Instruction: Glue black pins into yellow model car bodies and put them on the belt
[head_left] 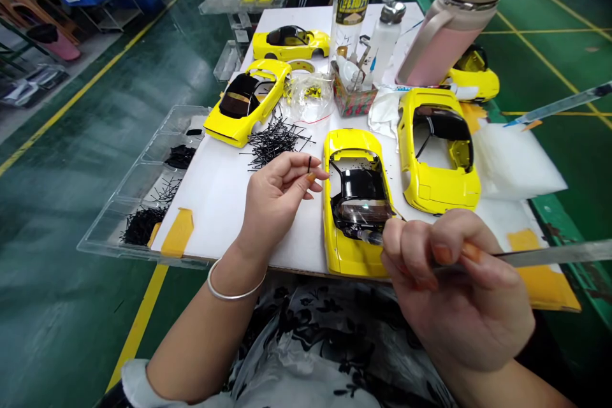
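My left hand (280, 194) pinches a small black stick-like part (310, 164) between thumb and fingertips, just left of a yellow toy car body (356, 261). This body lies on the white work board, with a black roof and a clear brownish window piece inside it. Closed around long metal tweezers (554, 255), my right hand (459, 280) is over the body's near right corner. The tweezers' front end is partly hidden by my fingers. Beyond my left hand lies a pile of thin black sticks (275, 140).
More yellow car bodies (440, 185) stand on the board (215, 204). A pink flask (454, 25), a clear bottle (351, 6) and a small box of tools (354, 102) stand behind. White foam (516, 159) lies right; a compartment tray (109, 223) with black parts sits left.
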Motion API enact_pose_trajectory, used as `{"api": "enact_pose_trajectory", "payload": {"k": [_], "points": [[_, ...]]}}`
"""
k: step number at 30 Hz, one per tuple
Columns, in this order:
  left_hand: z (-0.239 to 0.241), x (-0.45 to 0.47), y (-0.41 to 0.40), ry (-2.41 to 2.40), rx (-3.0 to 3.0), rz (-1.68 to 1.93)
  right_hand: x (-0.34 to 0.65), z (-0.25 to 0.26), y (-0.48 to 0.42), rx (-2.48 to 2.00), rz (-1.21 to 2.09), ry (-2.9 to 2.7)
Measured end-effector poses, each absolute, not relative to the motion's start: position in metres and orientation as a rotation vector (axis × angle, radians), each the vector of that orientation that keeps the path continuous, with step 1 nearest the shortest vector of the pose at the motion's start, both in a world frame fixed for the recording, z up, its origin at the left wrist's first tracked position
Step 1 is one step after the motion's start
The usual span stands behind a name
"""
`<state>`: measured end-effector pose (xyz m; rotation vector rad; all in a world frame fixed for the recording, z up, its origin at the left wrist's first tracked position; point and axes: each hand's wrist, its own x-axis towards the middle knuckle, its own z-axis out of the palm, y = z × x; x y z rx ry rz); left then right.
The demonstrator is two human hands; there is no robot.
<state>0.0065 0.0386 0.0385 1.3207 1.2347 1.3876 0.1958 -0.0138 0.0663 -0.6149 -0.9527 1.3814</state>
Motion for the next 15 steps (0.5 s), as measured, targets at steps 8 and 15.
{"api": "enact_pose_trajectory", "payload": {"k": [8,15], "points": [[0.037,0.005,0.038,1.22,1.314,1.416,0.223,0.078,-0.009,-0.685,1.41,-0.88],[0.035,0.005,0.038,1.212,1.326,1.419,0.242,0.081,-0.003,-0.702,1.433,-0.802]]}}
